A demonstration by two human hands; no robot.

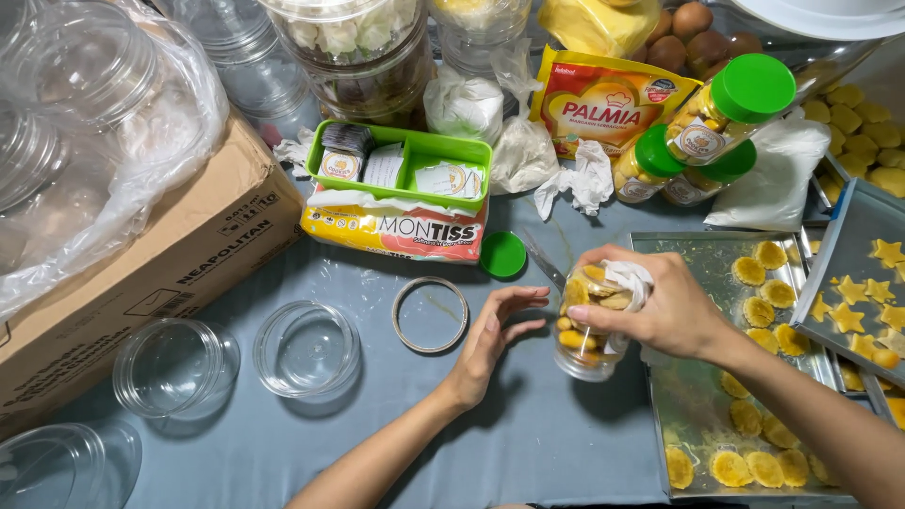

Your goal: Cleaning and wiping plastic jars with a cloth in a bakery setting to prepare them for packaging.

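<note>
The clear jar [586,325] of yellow cookies, just left of the baking tray [679,396] on the table [528,443], seems mid-filling. Right hand [660,306] fingers clamp its mouth with a tissue; left hand [490,339] waits beside, fingers apart. Capping likely needs the green lid [502,254] behind.

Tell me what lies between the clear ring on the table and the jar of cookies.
In the head view, the left hand lies between the clear ring and the jar of cookies, open, fingers toward the jar. The right hand grips the jar's top.
</note>
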